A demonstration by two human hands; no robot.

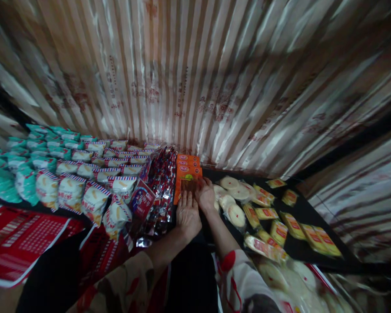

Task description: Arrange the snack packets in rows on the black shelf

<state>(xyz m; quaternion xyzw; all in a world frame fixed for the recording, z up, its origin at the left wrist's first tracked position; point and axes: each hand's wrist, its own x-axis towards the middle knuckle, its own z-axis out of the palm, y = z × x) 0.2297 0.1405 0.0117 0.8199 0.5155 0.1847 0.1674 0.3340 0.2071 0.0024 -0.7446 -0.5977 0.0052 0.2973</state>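
Note:
In the head view, an orange snack packet (188,178) with a brown window lies on top of several overlapping orange packets in a column. My left hand (189,216) rests on its lower edge, fingers stretched flat; the thumb is hidden. My right hand (205,194) is at its right edge, with bent fingers closed on that edge. Just left of the hands is a row of shiny dark-red packets (164,187). To the right are round pale cakes or breads (236,216) in clear wrap.
White packets with striped edges (72,191) stand in rows at the left, with teal packets (31,180) beyond. Yellow packets (293,225) lie scattered on the black table (326,228) at right. A pleated printed sheet (189,78) rises behind. Red printed sheets (29,241) lie front left.

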